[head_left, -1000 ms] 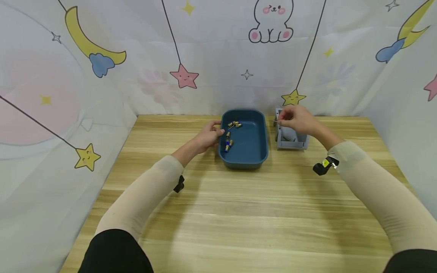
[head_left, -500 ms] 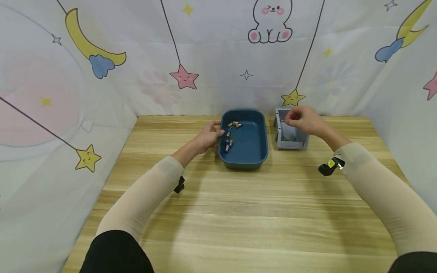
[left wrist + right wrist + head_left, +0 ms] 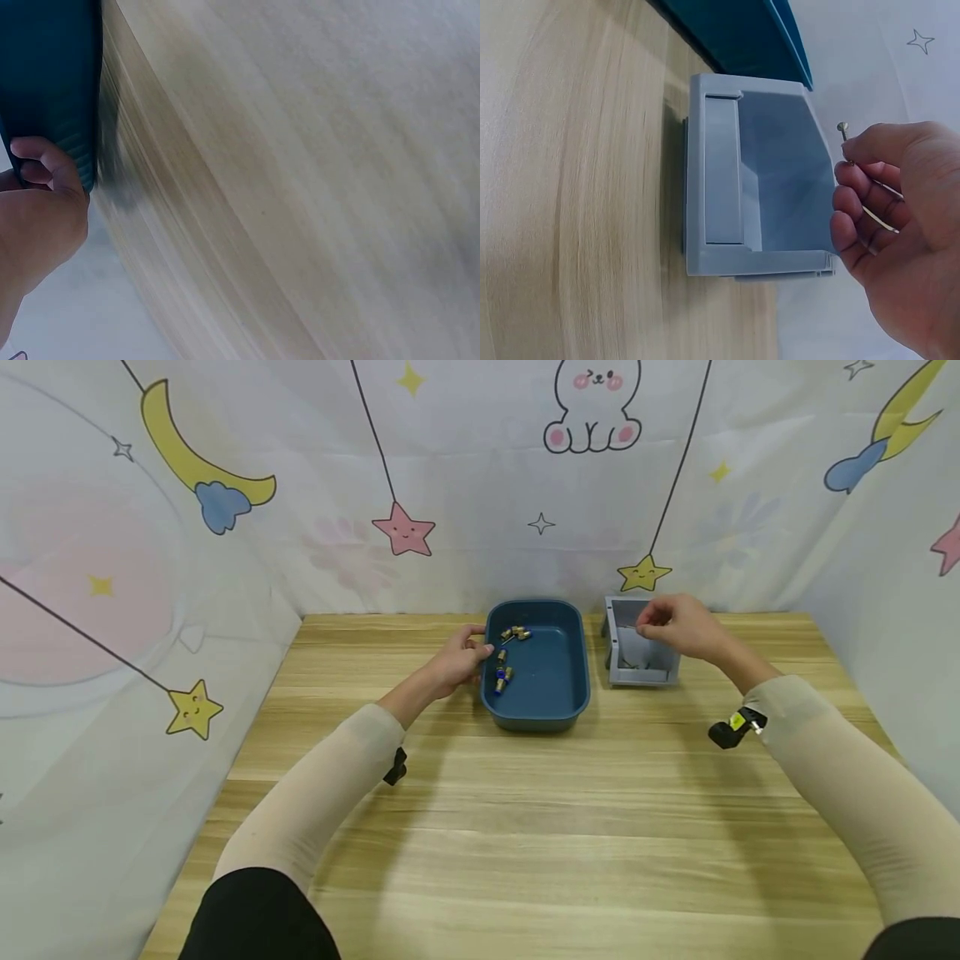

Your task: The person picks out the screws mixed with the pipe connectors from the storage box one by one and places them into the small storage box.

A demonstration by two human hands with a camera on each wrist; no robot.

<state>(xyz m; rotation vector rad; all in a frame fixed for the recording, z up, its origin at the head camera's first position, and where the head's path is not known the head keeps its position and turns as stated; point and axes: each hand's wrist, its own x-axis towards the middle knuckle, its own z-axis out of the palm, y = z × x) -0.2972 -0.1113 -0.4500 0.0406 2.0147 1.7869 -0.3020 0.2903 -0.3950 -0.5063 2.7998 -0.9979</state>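
Observation:
My left hand (image 3: 456, 662) grips the left wall of a dark blue plastic bin (image 3: 551, 681), thumb on the rim. In the left wrist view, curled fingers (image 3: 56, 161) hold the end of the bin. Several small brass fittings (image 3: 501, 657), some with blue ends, lie along the bin's left side. My right hand (image 3: 681, 627) is above a small grey bin (image 3: 643, 677). Between thumb and index finger it pinches a small round-headed screw (image 3: 843, 130), head outward. The grey bin's hollow (image 3: 791, 180) is partly hidden by this hand in the head view.
Both bins stand near the back of a wooden table (image 3: 525, 827), the grey one right of the blue one. A printed white cloth (image 3: 480, 468) hangs behind the table. A black wrist camera (image 3: 727, 733) sticks out below the right sleeve.
My right hand has moved to the right over the grey bin, from its left edge, still pinching the screw. My left hand stays on the blue bin.

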